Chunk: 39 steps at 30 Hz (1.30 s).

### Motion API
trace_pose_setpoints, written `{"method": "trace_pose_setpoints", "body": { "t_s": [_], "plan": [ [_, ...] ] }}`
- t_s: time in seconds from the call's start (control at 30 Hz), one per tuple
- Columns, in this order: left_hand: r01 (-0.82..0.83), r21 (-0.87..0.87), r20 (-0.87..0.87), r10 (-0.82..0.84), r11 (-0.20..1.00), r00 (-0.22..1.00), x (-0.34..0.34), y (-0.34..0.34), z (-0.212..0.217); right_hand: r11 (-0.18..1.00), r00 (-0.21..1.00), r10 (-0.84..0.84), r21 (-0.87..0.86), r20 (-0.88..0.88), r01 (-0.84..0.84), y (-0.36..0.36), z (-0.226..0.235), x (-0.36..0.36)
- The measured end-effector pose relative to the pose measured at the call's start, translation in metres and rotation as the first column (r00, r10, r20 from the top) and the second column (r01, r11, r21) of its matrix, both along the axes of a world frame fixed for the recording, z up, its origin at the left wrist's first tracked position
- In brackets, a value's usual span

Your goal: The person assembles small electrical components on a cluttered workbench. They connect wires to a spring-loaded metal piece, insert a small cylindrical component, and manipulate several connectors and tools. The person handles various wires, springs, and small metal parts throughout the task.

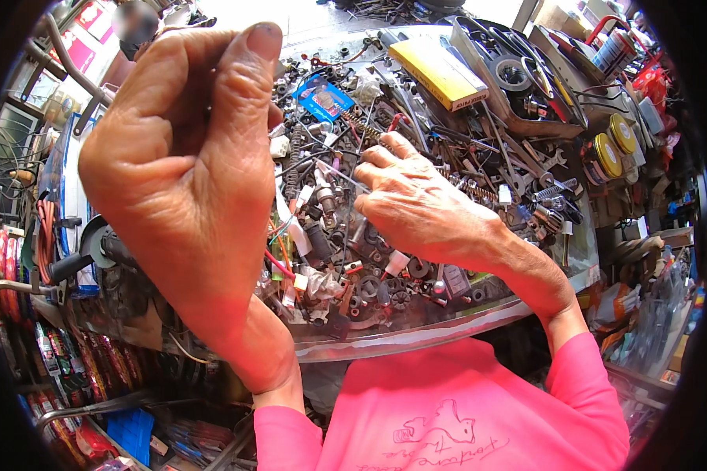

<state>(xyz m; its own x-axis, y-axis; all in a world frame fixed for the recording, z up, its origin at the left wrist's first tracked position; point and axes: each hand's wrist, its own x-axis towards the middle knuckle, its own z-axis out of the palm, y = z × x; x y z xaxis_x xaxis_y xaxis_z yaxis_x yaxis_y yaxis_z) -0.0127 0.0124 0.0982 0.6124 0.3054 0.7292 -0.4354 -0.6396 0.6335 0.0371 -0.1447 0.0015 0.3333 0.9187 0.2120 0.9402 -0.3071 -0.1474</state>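
My left grip (184,141) raised, fingers curled toward thumb; can't tell whether clenched or grasping. My right grip (416,192) half-bent, loose metal parts (377,289) just beneath; hold hidden.

Boxes, jars and packets crowded the edges of a cluttered surface (479,320).
A yellow carton (438,69) with a white side lay toward the far side, a blue card packet (324,98) to its left. To its right stood an open box (542,125) filled with black items, among them a black ring (513,74). Farther right, two yellow-lidded jars (607,155) leaned close together, below a spray can (614,51). At the left, reddish cable (45,235) hung in a loop, long shiny packets (86,365) lined up lower down, and a bright blue packet (131,433) lay near the bottom.
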Motion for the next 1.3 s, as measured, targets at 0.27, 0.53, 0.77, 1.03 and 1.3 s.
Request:
{"method": "trace_pose_setpoints", "body": {
  "t_s": [0.27,0.53,0.77,1.03,1.3],
  "plan": [
    [-0.038,0.024,-0.057,0.039,0.999,0.998,-0.002,-0.008,0.003,0.970,0.966,0.186,0.188,-0.178,-0.153,0.015,-0.014,-0.017],
    [-0.049,0.019,-0.052,0.050,0.999,0.997,-0.008,-0.005,0.003,0.989,0.979,0.141,0.071,-0.147,-0.132,0.011,0.012,-0.019],
    [-0.005,0.029,-0.057,0.006,1.000,0.998,-0.003,-0.007,-0.001,0.981,0.974,0.191,0.066,-0.124,-0.184,0.028,-0.015,-0.044],
    [-0.015,0.042,-0.061,0.018,0.999,0.998,-0.004,-0.004,-0.002,0.997,0.998,0.021,0.074,-0.061,-0.016,0.013,0.009,-0.014],
    [-0.005,0.033,-0.066,0.007,0.999,0.998,-0.001,-0.008,0.000,0.978,0.916,0.188,-0.017,-0.354,-0.207,0.004,0.009,-0.037]
  ]
}}
